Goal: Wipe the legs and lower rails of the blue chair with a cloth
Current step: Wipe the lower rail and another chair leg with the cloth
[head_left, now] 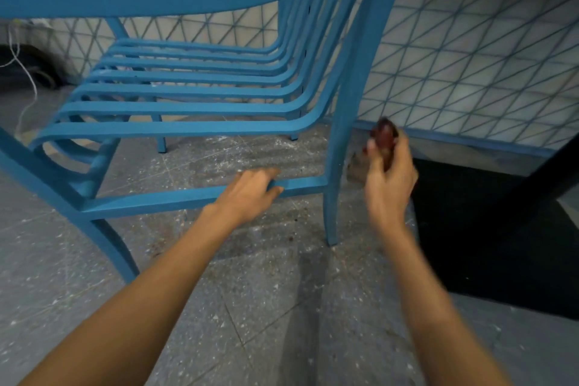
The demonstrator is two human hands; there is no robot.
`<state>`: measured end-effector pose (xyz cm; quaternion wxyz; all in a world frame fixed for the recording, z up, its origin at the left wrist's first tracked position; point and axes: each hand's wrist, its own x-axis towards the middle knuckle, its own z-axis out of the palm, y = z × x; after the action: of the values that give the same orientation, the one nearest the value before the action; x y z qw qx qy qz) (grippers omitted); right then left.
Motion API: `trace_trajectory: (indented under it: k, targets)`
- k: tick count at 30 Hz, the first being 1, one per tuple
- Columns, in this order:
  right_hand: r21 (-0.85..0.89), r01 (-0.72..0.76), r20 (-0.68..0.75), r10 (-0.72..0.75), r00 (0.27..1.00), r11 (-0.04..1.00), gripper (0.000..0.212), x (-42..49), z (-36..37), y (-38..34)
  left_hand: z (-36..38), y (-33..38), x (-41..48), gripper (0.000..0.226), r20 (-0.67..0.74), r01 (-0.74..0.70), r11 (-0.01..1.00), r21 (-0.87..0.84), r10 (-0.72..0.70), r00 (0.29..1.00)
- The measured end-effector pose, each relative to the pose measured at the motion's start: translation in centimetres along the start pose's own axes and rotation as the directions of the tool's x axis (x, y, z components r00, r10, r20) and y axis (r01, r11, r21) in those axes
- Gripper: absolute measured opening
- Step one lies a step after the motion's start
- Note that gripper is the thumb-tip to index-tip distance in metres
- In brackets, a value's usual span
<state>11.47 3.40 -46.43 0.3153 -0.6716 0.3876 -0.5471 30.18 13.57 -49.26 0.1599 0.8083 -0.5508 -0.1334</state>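
Cable (19,72), thin and white, trails down the far left edge of my view, past a dark rounded shape I can't identify. Below it and across the whole lower frame runs the floor (266,307): grey speckled tiles, dusty, with pale scuffs under the seat.

The blue chair (175,110) fills the upper left and centre. Its slatted seat is above my hands and its legs stand on the floor. The lower rail (150,199) crosses the middle of the frame. My left grip (250,194) is closed over that rail, with the fingers curled across its top and the thumb underneath.

Just right of it, the rail meets an upright leg (334,197). Right of the leg, my right grip (388,178) is bunched round a dark reddish cloth (383,135). It is motion-blurred, so I can't tell whether the cloth touches the leg.

Behind, at upper right, the wall (470,56) is pale with a blue triangular lattice. A black patch (485,244) covers the floor at lower right.
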Motion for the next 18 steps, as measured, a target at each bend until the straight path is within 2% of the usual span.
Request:
trace_trajectory:
  k: [2,4,7,9,13,16,18]
  targets:
    - [-0.046,0.151,0.146,-0.143,0.979,0.987,0.043,4.0,-0.5,-1.3,0.8,1.0,1.2,0.042,0.028,-0.016,1.000,-0.009,0.016,0.999]
    - [-0.087,0.284,0.318,-0.244,0.916,0.955,0.046,7.1,-1.1,-2.2,1.6,1.6,1.9,0.034,0.045,-0.031,1.000,0.005,0.031,0.999]
    - [-0.102,0.353,0.446,-0.274,0.852,0.930,0.040,8.6,-1.4,-1.8,2.7,2.1,2.4,0.032,-0.006,-0.019,1.000,0.013,0.019,1.000]
    - [-0.053,0.324,0.428,-0.272,0.862,0.945,0.032,8.1,-1.0,-1.3,3.4,2.1,2.4,0.033,-0.049,-0.018,0.999,0.050,0.020,0.999]
    - [0.097,0.274,0.240,-0.290,0.926,0.957,0.020,5.9,0.3,-0.5,4.0,1.9,2.4,0.034,-0.101,-0.031,0.997,0.070,0.038,0.994]
    - [0.037,0.293,0.192,-0.295,0.936,0.955,0.020,3.8,1.1,1.7,4.5,1.7,2.5,0.036,-0.140,-0.026,0.997,0.073,0.036,0.989]
    - [-0.024,0.289,0.192,-0.279,0.941,0.957,0.029,2.0,1.6,4.0,4.7,1.7,2.3,0.037,-0.157,-0.023,0.996,0.087,0.037,0.987]
